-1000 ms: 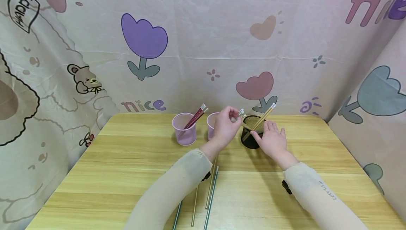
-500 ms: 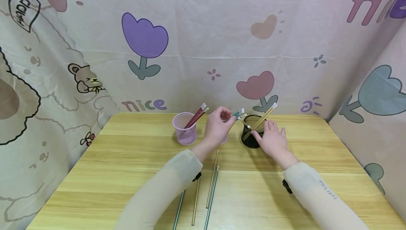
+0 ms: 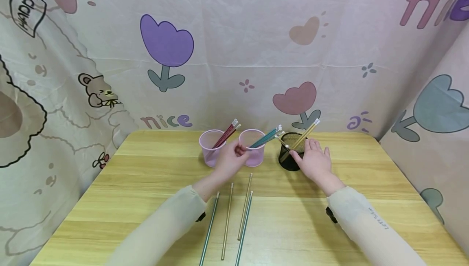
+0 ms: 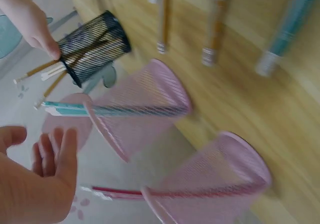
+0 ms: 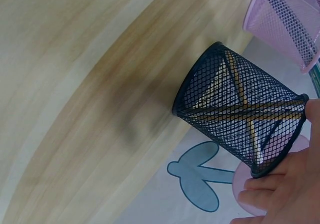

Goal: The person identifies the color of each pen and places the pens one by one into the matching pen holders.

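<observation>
My right hand holds the black mesh pencil cup by its rim, thumb on the near side and fingers at the right. Yellow pencils lean in it, some to the right and some to the left. In the middle stands a pink mesh pencil cup with teal pencils tilted right. Just in front of it is my left hand, partly covering a second pink cup with red pencils. The left wrist view shows that hand with loosely bent fingers and nothing in them.
On the wooden table before the cups lie two gold pencils, one gold pencil further left, and two teal pencils, the left teal pencil near my left sleeve. A printed curtain hangs behind the table.
My left hand has let go of the teal pencils, which now lean in the middle pink cup, and has moved left and toward me. The right hand stays on the black cup.
</observation>
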Motion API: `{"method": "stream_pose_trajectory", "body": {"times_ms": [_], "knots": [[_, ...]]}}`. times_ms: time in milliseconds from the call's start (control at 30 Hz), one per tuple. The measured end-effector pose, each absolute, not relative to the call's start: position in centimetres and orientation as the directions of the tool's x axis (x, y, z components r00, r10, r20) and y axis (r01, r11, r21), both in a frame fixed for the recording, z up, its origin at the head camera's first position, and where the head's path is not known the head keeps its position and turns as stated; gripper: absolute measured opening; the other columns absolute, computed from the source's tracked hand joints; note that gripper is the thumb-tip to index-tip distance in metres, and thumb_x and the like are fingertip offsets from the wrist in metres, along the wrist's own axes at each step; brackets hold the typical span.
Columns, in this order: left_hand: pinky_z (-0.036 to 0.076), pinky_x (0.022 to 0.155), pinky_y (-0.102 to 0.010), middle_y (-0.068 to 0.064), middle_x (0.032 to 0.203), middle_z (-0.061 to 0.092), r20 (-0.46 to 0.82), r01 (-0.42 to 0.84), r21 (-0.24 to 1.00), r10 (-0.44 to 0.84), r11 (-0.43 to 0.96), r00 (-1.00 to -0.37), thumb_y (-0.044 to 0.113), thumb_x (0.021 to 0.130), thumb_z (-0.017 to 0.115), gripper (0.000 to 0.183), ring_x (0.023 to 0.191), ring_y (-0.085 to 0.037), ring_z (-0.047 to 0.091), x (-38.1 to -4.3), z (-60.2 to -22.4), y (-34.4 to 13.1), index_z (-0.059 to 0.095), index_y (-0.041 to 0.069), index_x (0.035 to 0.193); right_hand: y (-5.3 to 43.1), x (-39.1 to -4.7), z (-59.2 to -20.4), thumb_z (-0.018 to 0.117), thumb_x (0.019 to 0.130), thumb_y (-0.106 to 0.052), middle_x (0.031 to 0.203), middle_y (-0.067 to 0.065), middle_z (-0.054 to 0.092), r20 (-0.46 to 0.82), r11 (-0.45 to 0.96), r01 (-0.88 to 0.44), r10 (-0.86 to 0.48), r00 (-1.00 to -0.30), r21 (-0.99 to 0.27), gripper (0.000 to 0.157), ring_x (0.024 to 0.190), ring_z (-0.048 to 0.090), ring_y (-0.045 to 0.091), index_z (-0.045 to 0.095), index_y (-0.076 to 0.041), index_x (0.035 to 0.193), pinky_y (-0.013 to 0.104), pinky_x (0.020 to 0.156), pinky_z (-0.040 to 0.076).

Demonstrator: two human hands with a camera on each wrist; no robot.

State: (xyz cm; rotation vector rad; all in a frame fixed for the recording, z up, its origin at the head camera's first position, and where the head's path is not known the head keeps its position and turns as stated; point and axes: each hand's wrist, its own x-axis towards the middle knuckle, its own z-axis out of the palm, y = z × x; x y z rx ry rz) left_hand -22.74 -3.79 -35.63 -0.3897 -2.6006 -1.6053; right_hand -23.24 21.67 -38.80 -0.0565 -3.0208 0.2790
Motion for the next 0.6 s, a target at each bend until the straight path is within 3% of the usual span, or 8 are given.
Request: {"method": "stream_pose_trajectory", "body": {"times_ms": [333, 600], "knots": [[0.042, 0.053, -0.021, 0.000, 0.067, 0.058, -0.014, 0.173, 0.667, 0.245, 0.725, -0.970, 0.014, 0.079, 0.065, 0.012, 0.059, -0.011, 0.049, -22.5, -37.8, -9.0, 0.058, 0.008, 0.072, 21.7, -23.3, -38.8, 0.035, 0.096, -0.053, 0.147, 0.034, 0.022, 0.105, 0.983, 0.024, 0.043, -0.994, -0.182, 0.081, 0.137, 0.022, 0.047, 0.025, 0.013, 0.141, 0.065, 0.110, 0.011], [0.033, 0.045, -0.020, 0.005, 0.055, 0.046, -0.225, 0.114, 0.554, 0.281, 0.825, -0.933, 0.022, 0.079, 0.066, 0.027, 0.049, -0.009, 0.040, -21.5, -38.8, -12.0, 0.048, 0.013, 0.062, 21.7, -23.3, -38.9, 0.034, 0.096, -0.054, 0.147, 0.033, 0.024, 0.114, 0.984, 0.023, 0.044, -0.993, -0.177, 0.081, 0.137, 0.023, 0.047, 0.026, 0.013, 0.141, 0.065, 0.110, 0.012]]}}
